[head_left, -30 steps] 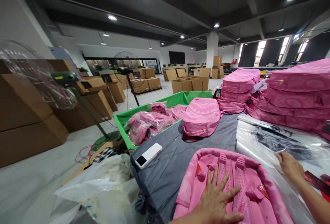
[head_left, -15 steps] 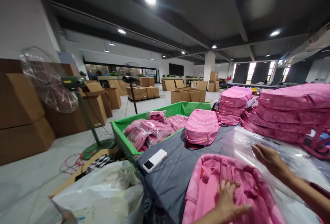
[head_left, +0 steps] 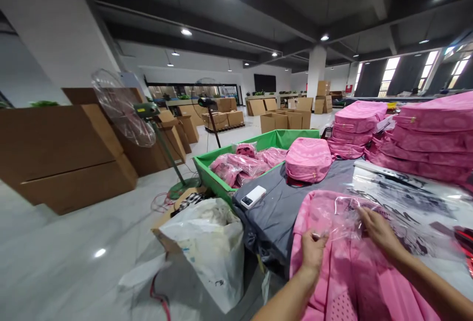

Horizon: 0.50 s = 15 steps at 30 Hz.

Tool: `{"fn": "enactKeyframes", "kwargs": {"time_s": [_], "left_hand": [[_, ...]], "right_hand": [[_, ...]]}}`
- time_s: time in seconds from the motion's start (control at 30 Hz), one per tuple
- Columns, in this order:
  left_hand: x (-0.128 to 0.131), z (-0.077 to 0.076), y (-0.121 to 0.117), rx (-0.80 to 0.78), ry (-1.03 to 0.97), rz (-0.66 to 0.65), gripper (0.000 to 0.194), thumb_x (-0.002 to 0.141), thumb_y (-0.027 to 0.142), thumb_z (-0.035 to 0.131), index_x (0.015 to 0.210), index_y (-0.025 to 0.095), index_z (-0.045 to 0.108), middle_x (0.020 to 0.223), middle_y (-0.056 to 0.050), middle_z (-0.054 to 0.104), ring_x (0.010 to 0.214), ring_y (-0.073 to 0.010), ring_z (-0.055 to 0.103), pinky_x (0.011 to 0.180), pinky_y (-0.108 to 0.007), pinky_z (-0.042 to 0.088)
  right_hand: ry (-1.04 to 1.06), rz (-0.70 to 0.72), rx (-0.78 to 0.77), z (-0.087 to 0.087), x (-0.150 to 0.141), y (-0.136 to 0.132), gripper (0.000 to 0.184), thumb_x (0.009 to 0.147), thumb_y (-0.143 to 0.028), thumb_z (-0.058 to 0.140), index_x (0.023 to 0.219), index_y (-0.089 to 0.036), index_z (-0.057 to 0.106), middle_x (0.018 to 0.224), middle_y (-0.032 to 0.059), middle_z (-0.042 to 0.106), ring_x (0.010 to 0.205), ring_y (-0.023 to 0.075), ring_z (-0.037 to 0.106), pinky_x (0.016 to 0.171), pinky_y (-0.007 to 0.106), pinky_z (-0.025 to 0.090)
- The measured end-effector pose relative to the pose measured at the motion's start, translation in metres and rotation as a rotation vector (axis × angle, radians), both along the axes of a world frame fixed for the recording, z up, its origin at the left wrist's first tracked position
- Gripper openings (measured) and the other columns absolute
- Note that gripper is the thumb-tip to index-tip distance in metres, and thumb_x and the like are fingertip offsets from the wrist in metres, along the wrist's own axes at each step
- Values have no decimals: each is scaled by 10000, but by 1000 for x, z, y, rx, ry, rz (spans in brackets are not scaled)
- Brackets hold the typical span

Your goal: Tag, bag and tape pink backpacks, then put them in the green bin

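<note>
A clear plastic bag (head_left: 338, 220) is stretched between my two hands above a pink backpack (head_left: 343, 272). My left hand (head_left: 313, 252) pinches the bag's near left edge, fingers closed. On the other side my right hand (head_left: 377, 230) grips the same film with its fingers pressed together. The backpack lies with its straps and perforated back padding facing up, partly seen through the film. More printed clear bags (head_left: 410, 198) lie flat to the right of it.
Behind stand another pink backpack (head_left: 309, 160) and stacks of them (head_left: 436, 139). A green bin (head_left: 214, 178) holds bagged pink items. A white phone-like device (head_left: 253, 197) lies on the grey cloth (head_left: 275, 225). A white sack (head_left: 218, 247), fan (head_left: 148, 112) and cartons (head_left: 66, 153) stand left.
Both hands have taken hold of a clear bag; the left hand has left the backpack's padding, and the right has brought film over it. The view has turned left and down.
</note>
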<state>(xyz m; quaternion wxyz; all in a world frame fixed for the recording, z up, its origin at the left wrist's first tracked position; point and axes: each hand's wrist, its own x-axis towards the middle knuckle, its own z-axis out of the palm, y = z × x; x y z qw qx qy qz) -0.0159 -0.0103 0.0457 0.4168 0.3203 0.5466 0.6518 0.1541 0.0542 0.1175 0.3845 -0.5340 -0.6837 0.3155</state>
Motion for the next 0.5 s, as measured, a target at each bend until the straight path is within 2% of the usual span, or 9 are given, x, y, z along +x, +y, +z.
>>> {"fn": "enactKeyframes", "kwargs": {"time_s": [0.07,0.1,0.13,0.17,0.23,0.3,0.37,0.43,0.5], "left_hand": [[-14,1,-5,6,137,85,253,664,282,811,607,201,578,625,14,561,692,-182,565,745,-323,487],[-16,3,-9,41,275,145,136,679,196,772,773,194,675,807,-32,664,841,-223,620,852,-358,503],[-15,5,-12,95,460,208,326,689,129,734,1006,199,713,1057,-81,700,1031,-264,629,971,-401,486],[-12,8,-15,162,669,262,564,696,80,703,1241,218,661,1301,-115,642,1214,-296,577,1075,-446,440],[-4,15,-17,286,1024,305,821,713,31,671,1482,256,492,1526,-128,494,1400,-333,447,1180,-522,342],[-2,24,-11,307,1124,270,704,770,45,660,1431,267,564,1419,-132,592,1311,-352,516,1154,-563,350],[-11,32,-2,248,1081,255,379,860,96,617,1184,256,731,1117,-127,712,1068,-333,615,1049,-561,422],[-24,36,5,242,1010,285,269,922,119,544,997,235,774,885,-113,698,882,-302,615,926,-513,476],[-32,32,3,350,937,331,333,936,92,477,1006,234,770,820,-97,671,829,-286,606,871,-468,488]], "right_hand": [[70,-12,-27,3,-4,10,666,738,-934,330,655,-274,364,570,-9,428,511,164,412,487,300,371],[96,-8,-40,4,-7,13,677,732,-948,302,664,-277,346,575,-20,399,504,153,390,473,293,360],[111,9,-53,5,-11,15,684,730,-958,283,669,-278,330,573,-34,367,494,142,364,462,284,344],[117,35,-65,6,-16,15,685,737,-960,262,673,-280,320,566,-48,334,480,132,333,449,276,323],[94,115,-77,8,-23,10,672,755,-946,283,677,-280,336,542,-75,279,456,121,280,430,262,274],[51,225,-60,10,-25,1,627,695,-875,547,685,-265,403,538,-85,299,475,116,293,451,253,268],[-60,335,32,11,-17,-9,485,596,-611,800,735,-240,520,563,-74,408,528,122,368,510,251,289],[-294,345,239,12,1,-19,251,658,-344,760,826,-233,610,652,-35,555,587,138,455,555,257,290],[-589,194,460,13,25,-24,130,789,-202,563,883,-242,643,752,16,639,623,157,528,540,264,266]]}}
